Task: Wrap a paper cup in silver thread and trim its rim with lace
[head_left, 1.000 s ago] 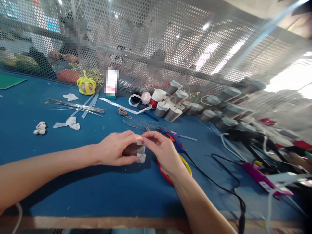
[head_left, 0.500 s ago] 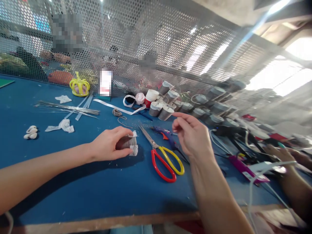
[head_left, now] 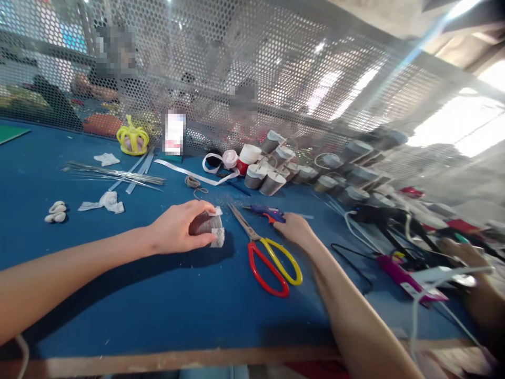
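My left hand (head_left: 175, 229) curls its fingers and thumb around a small grey cup (head_left: 205, 223), tilted on its side, with pieces of white patterned material at its rim. To the right, my right hand (head_left: 295, 228) has its fingers wrapped round the handle end of a blue glue gun (head_left: 262, 211) with an orange trigger; the grip itself is partly hidden. Between the hands lie scissors (head_left: 252, 237) with one red and one yellow handle, blades a little apart. A small bundle of grey cord (head_left: 192, 182) rests beyond my left hand.
Several grey cups (head_left: 273, 182) stand stacked along the mesh screen (head_left: 205, 105). Thin wires (head_left: 114, 173), white cloth scraps (head_left: 108, 201) and a yellow crown-shaped piece (head_left: 133, 141) lie left. A black cable (head_left: 355, 263) and another person's hand (head_left: 463, 252) are at right.
My right hand, raised above the table before, has come down and taken hold of the glue gun, which has shifted slightly. My left hand keeps the cup in about the same place.
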Motion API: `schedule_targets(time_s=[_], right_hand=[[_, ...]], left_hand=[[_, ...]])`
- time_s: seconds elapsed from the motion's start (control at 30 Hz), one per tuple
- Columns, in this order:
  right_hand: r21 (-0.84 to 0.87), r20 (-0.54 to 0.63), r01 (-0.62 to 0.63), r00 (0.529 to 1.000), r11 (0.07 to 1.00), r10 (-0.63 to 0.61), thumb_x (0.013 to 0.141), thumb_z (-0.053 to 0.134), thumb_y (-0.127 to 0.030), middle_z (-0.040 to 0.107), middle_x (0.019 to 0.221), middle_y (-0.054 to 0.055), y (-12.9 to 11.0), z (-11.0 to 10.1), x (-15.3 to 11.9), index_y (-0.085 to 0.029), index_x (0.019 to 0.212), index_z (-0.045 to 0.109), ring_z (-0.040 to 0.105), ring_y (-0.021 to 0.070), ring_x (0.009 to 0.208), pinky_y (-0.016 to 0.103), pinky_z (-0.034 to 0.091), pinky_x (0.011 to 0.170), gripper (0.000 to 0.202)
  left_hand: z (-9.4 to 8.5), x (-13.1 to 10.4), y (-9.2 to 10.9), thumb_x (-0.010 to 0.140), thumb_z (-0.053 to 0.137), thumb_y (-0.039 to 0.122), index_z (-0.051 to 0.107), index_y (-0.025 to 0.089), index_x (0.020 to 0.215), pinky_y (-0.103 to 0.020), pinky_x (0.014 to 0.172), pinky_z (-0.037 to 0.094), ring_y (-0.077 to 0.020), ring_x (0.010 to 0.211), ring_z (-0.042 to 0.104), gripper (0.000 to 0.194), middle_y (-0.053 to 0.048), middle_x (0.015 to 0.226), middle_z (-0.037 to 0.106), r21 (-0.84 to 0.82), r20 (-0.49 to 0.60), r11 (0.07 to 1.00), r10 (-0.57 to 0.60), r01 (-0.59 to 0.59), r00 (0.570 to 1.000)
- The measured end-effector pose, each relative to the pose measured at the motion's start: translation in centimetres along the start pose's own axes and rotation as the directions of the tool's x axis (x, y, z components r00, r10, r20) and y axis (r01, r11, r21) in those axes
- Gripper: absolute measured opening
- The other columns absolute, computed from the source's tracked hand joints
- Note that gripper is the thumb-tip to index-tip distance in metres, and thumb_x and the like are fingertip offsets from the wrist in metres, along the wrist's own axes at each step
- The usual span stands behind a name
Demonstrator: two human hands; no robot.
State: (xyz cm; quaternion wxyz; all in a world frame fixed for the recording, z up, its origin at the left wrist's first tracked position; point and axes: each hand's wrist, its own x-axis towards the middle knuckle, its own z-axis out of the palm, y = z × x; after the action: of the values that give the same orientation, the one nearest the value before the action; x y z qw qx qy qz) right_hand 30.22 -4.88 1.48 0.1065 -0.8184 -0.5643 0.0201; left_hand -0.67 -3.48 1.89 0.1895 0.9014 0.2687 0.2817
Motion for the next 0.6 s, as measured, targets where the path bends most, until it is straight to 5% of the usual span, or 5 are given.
schedule_targets(time_s=[0.1,0.2,0.3,0.4,0.6], right_hand=[[0.223,0.008,-0.061,0.998,0.973,0.06,0.078,0.058,-0.021,0.066,0.07,0.005,-1.2,-1.5,-1.1,-0.013,0.09,0.058,0.063,0.0166,0.059,0.027,0.05,0.054,0.015],[0.441,0.033,-0.017,0.999,0.897,0.003,0.077,0.054,-0.02,0.067,0.073,0.005,-3.1,-3.6,-2.8,-0.015,0.091,0.055,0.063,0.0128,0.058,0.022,0.05,0.054,0.014],[0.777,0.178,-0.047,0.973,0.628,-0.148,0.07,0.062,-0.032,0.062,0.056,0.003,-5.1,-5.2,-4.9,-0.014,0.069,0.057,0.055,0.0105,0.044,0.02,0.044,0.042,0.019],[0.865,0.15,0.003,0.953,0.502,-0.264,0.067,0.066,-0.038,0.059,0.051,0.0,-6.5,-5.3,-7.0,-0.014,0.073,0.062,0.049,0.0079,0.04,0.019,0.038,0.038,0.025],[0.808,0.136,0.0,0.973,0.589,-0.186,0.065,0.067,-0.04,0.046,0.039,-0.005,-7.2,-4.1,-9.4,-0.017,0.064,0.06,0.04,0.0079,0.036,0.021,0.037,0.036,0.024]], left_hand=[[0.0,0.1,0.0,0.074,0.056,0.04,0.047,0.02,0.105,-0.032,0.073,0.048,-0.0196,0.086,0.06,0.039,-0.006,0.104,0.06,0.023,-0.009,1.0,0.005,-0.005,1.0],[-0.1,0.1,-0.2,0.074,0.056,0.039,0.048,0.019,0.107,-0.032,0.071,0.048,-0.0193,0.083,0.06,0.039,-0.007,0.103,0.06,0.05,-0.017,0.999,0.006,-0.005,1.0],[-0.1,0.1,-0.5,0.074,0.054,0.039,0.048,0.019,0.108,-0.03,0.067,0.048,-0.0182,0.077,0.061,0.04,-0.007,0.101,0.06,0.071,-0.017,0.997,0.023,-0.021,1.0],[0.0,0.2,-0.9,0.074,0.054,0.039,0.048,0.019,0.108,-0.03,0.065,0.048,-0.0184,0.076,0.061,0.04,-0.008,0.101,0.059,0.077,-0.018,0.996,0.044,-0.042,0.999],[0.2,0.3,-1.7,0.073,0.056,0.041,0.048,0.02,0.108,-0.031,0.066,0.049,-0.0192,0.079,0.062,0.042,-0.008,0.105,0.059,0.074,-0.02,0.997,0.011,-0.01,1.0]])
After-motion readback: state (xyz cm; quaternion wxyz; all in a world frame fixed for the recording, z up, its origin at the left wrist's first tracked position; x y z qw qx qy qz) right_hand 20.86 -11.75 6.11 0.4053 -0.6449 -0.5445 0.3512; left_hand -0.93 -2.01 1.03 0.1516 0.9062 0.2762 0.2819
